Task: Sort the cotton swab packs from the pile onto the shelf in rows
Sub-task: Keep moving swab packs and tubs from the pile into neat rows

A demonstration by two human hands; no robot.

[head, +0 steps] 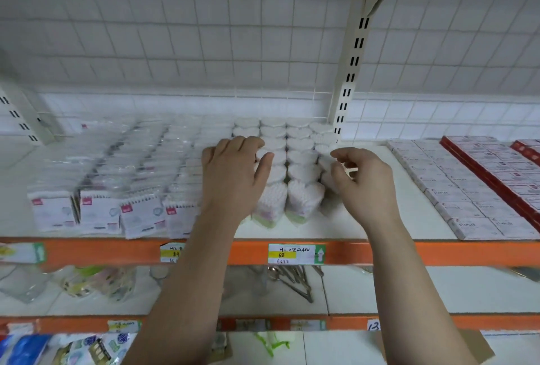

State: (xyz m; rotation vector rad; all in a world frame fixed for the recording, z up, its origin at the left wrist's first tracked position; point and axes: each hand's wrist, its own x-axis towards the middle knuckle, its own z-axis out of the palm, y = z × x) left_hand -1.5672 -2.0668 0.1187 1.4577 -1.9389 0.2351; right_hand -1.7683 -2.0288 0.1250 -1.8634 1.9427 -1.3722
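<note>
Directly above the yellow-banded price label (295, 253) clipped to the orange rail, the heart-shaped cotton swab packs (302, 157) stand upright on the white shelf (380, 218). They are packed tight against one another in straight rows that run from the front edge back to the wire grid. The front pair shows pale green bases.

Up and left of the label, the left hand (233, 171) lies palm-down on the leftmost column of these packs. Its fingers are bent over the pack tops, and the thumb is stretched out to the right across the next column. It presses on the packs rather than closing round any one of them.

Up and right of the label, the right hand (362, 180) sits at the right flank of the block. Its fingers are loosely curled, and the thumb points back toward the slotted upright (347, 84). The view is soft here, so whether these fingers pinch a pack or only touch the outer column cannot be told.

Far left of the label, flat bagged swab packs (99, 209) with pink tags stand in leaning files. Far right of it lie staple boxes (467, 206), laid flat in rows. Just below the label, on the next shelf down, rest metal tongs (292, 280).
</note>
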